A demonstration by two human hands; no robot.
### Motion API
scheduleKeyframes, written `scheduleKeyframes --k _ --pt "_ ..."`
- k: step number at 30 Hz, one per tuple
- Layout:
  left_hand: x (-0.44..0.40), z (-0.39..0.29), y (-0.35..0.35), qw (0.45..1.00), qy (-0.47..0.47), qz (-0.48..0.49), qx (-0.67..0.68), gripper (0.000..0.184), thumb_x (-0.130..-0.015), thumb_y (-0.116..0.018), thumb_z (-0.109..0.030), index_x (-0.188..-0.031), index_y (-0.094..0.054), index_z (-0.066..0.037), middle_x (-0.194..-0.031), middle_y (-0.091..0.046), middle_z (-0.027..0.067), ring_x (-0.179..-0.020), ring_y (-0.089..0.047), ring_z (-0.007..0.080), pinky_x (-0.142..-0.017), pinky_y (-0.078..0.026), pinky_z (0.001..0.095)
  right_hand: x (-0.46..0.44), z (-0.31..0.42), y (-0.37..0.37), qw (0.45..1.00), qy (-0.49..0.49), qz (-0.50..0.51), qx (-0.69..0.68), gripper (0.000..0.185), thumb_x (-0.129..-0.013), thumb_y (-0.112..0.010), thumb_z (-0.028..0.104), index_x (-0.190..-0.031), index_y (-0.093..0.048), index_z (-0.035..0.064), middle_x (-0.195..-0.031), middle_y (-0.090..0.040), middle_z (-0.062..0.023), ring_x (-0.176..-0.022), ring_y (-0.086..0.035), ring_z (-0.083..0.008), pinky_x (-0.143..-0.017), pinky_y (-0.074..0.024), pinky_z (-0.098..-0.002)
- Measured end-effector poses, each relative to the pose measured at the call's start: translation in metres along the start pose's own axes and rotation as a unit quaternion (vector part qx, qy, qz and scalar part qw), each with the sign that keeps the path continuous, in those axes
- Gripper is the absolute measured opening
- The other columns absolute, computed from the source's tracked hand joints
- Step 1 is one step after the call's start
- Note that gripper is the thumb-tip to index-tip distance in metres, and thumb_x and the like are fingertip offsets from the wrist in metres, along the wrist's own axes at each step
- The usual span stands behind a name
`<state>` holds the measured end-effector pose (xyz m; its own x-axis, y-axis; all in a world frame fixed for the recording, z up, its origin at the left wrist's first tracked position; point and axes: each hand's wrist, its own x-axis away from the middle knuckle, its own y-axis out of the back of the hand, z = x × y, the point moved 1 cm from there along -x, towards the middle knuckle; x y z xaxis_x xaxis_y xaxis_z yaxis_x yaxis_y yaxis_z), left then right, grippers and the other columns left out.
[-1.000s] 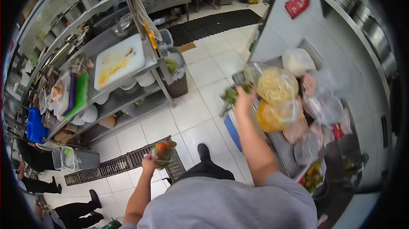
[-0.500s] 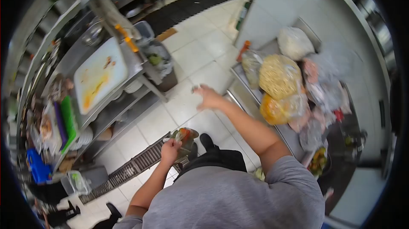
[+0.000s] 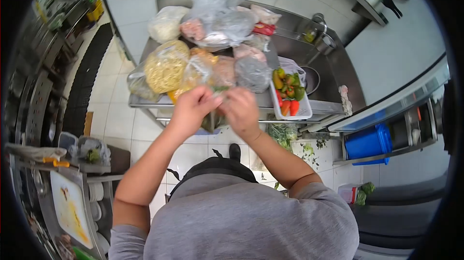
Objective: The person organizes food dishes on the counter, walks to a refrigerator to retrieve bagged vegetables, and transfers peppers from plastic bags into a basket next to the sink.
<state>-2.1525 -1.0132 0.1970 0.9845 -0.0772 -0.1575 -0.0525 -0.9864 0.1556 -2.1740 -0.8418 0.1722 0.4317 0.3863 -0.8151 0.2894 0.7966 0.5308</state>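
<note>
Both my hands are raised close together at the front edge of the steel counter [image 3: 145,101]. My left hand [image 3: 193,108] is closed on the top of a plastic bag [image 3: 209,121] with something dark green and red in it. Against it, my right hand [image 3: 240,110] has its fingers pinched at the same bag top, a little blurred. Just behind them lie a bag of yellow strips [image 3: 166,66], a bag with orange contents [image 3: 202,58] and a greyish clear bag [image 3: 253,74]. To the right, a white tray [image 3: 303,114] holds peppers [image 3: 290,91].
A sink [image 3: 333,79] is at the right of the counter. More bags [image 3: 169,24] lie at its back. Leafy greens [image 3: 282,133] are on the floor below, with loose leaves around. A blue bin [image 3: 368,143] stands right; a cutting board [image 3: 71,209] lies lower left.
The view has turned right to face the counter. My left hand has come up with the bag. My right hand, open and empty half a second ago, has met it and pinched the bag top.
</note>
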Motion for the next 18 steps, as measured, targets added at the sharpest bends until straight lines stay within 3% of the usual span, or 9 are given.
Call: scheduleKeyframes --k 2,4,5,8,12,14,15,16,18 --pt "-0.054 -0.026 -0.043 0.994 -0.07 0.03 -0.078 0.023 -0.083 -0.07 -0.019 -0.078 -0.051 -0.006 -0.072 -0.047 -0.0017 -0.067 -0.042 0.009 -0.061 -0.038 0.0254 -0.009 -0.045 0.037 0.99 -0.022 -0.103 0.092 0.006 -0.077 -0.065 0.008 -0.078 -0.062 0.003 -0.09 -0.062 -0.012 -0.084 -0.057 -0.0331 -0.077 -0.0449 -0.0413" --pt "-0.095 -0.047 -0.09 0.926 -0.309 -0.055 -0.208 0.036 -0.077 -0.073 -0.023 -0.1 -0.054 -0.004 -0.093 -0.056 0.0095 -0.086 -0.053 0.0224 -0.079 -0.043 0.0338 -0.028 -0.086 0.08 0.973 -0.191 -0.125 0.043 0.01 -0.081 -0.063 0.01 -0.076 -0.06 0.0017 -0.079 -0.059 -0.0113 -0.078 -0.056 -0.0305 -0.072 -0.0451 -0.0397" --pt "-0.109 -0.048 -0.112 0.905 -0.314 -0.04 -0.285 0.062 -0.07 -0.076 -0.026 -0.121 -0.048 -0.004 -0.116 -0.052 0.0167 -0.109 -0.048 0.0345 -0.094 -0.038 0.0415 -0.034 -0.112 0.093 0.962 -0.216 -0.165 0.002 0.015 -0.084 -0.061 0.012 -0.075 -0.058 0.0005 -0.073 -0.056 -0.0118 -0.073 -0.055 -0.0299 -0.067 -0.044 -0.0379" --pt "-0.152 -0.027 -0.183 0.886 -0.334 -0.054 -0.317 0.067 -0.07 -0.075 -0.025 -0.126 -0.046 -0.004 -0.119 -0.051 0.0173 -0.113 -0.047 0.0365 -0.098 -0.036 0.0477 -0.036 -0.172 0.125 0.956 -0.242 -0.162 -0.04 0.019 -0.086 -0.061 0.014 -0.074 -0.056 -0.0004 -0.072 -0.055 -0.0121 -0.072 -0.053 -0.0308 -0.067 -0.0429 -0.0373" --pt "-0.2 -0.005 -0.245 0.866 -0.362 -0.098 -0.33 0.051 -0.073 -0.071 -0.02 -0.117 -0.052 -0.005 -0.113 -0.055 0.0182 -0.105 -0.054 0.0364 -0.092 -0.043 0.0465 -0.038 -0.236 0.158 0.975 -0.192 -0.11 0.012 0.02 -0.087 -0.06 0.013 -0.073 -0.055 0.0 -0.074 -0.056 -0.0122 -0.074 -0.052 -0.0303 -0.07 -0.0421 -0.0376" --pt "-0.225 0.011 -0.255 0.877 -0.34 -0.096 -0.327 0.031 -0.076 -0.068 -0.014 -0.103 -0.056 -0.004 -0.104 -0.06 0.0179 -0.091 -0.06 0.0355 -0.078 -0.05 0.0423 -0.027 -0.258 0.161 0.976 -0.195 -0.095 0.006 0.02 -0.087 -0.058 0.013 -0.073 -0.054 -0.0003 -0.075 -0.055 -0.0121 -0.074 -0.052 -0.0297 -0.07 -0.0419 -0.0371" --pt "-0.232 0.009 -0.26 0.854 -0.372 -0.132 -0.34 0.019 -0.077 -0.065 -0.01 -0.093 -0.056 -0.004 -0.096 -0.062 0.0173 -0.078 -0.062 0.0342 -0.068 -0.052 0.0403 -0.023 -0.268 0.159 0.967 -0.231 -0.099 -0.049 0.02 -0.087 -0.058 0.013 -0.073 -0.055 -0.0004 -0.075 -0.055 -0.0121 -0.075 -0.052 -0.0294 -0.071 -0.0421 -0.0363" --pt "-0.24 0.012 -0.262 0.854 -0.367 -0.131 -0.345 0.019 -0.077 -0.065 -0.01 -0.093 -0.056 -0.004 -0.096 -0.062 0.0173 -0.078 -0.062 0.0342 -0.068 -0.052 0.0403 -0.019 -0.278 0.157 0.953 -0.264 -0.102 -0.104 0.02 -0.087 -0.058 0.013 -0.073 -0.055 -0.0005 -0.075 -0.054 -0.0122 -0.075 -0.053 -0.0292 -0.071 -0.0423 -0.0355" --pt "-0.255 0.026 -0.259 0.882 -0.284 -0.101 -0.363 0.019 -0.075 -0.063 -0.003 -0.094 -0.057 -0.005 -0.093 -0.062 0.0167 -0.072 -0.062 0.0316 -0.065 -0.051 0.0383 -0.013 -0.292 0.153 0.922 -0.32 -0.122 -0.18 0.019 -0.087 -0.058 0.013 -0.074 -0.055 -0.0009 -0.075 -0.054 -0.0124 -0.076 -0.053 -0.0287 -0.071 -0.0426 -0.0343"
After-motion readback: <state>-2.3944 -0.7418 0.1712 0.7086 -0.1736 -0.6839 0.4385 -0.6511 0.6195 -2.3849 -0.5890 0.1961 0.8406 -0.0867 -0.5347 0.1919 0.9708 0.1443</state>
